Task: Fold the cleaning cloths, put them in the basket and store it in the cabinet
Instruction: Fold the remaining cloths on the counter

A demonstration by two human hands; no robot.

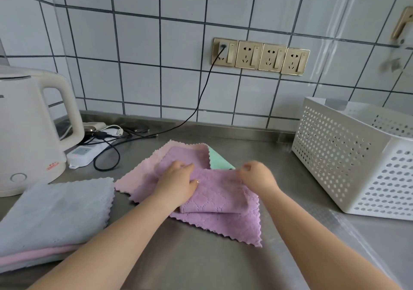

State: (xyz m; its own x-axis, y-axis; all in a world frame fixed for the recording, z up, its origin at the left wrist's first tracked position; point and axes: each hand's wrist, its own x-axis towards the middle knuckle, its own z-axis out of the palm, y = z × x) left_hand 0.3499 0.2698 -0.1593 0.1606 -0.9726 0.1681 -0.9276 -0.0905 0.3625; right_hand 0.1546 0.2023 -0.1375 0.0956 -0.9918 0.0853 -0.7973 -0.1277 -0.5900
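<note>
Your table (201,263) is a steel surface running back to the tiled wall, with bare metal in front of you between your forearms. At its right edge stands the white perforated basket (339,162), well apart from the cloths. At left sits a white kettle (29,133), and just in front of it a folded stack of cloths (55,218), grey on top. Centre, the purple cloth (223,202) lies partly folded over a pink cloth (143,173) and a green cloth (218,161). Your left hand (176,184) presses flat on the purple fold, fingers fairly straight. Your right hand (257,175) is blurred; it seems to pinch the fold's upper edge.
</note>
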